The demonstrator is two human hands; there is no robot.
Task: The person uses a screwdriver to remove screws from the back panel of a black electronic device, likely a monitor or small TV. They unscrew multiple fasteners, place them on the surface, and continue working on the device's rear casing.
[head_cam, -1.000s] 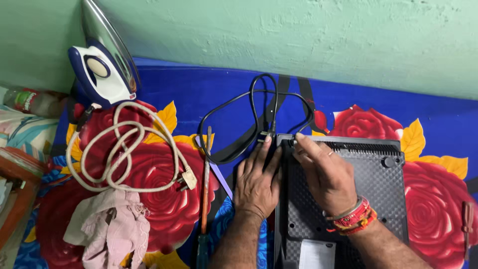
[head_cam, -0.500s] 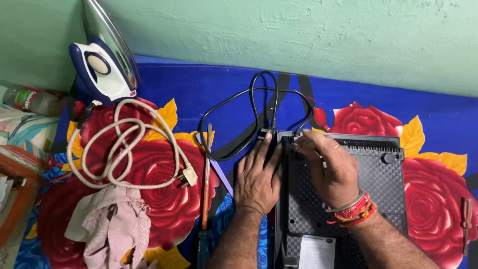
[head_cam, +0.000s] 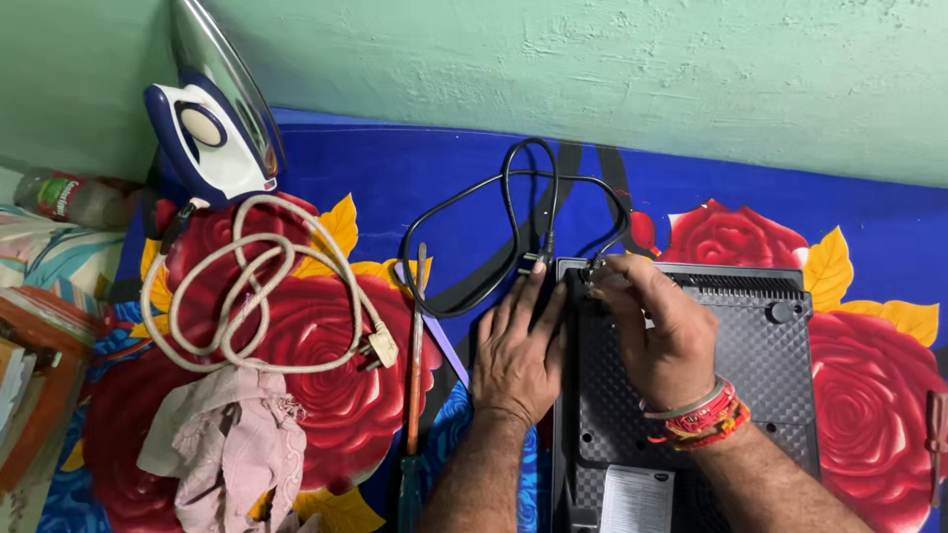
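Barely shifted, right hand (head_cam: 660, 331) pinches the black cord (head_cam: 513, 212) at the appliance's (head_cam: 750, 385) corner; left hand (head_cam: 515, 345) lies flat, open, beside.

A white rectangular label (head_cam: 635, 498) sits at the bottom centre of the frame on the dark appliance (head_cam: 780, 395). At far left, a plastic bottle (head_cam: 74, 197) wears a red label.
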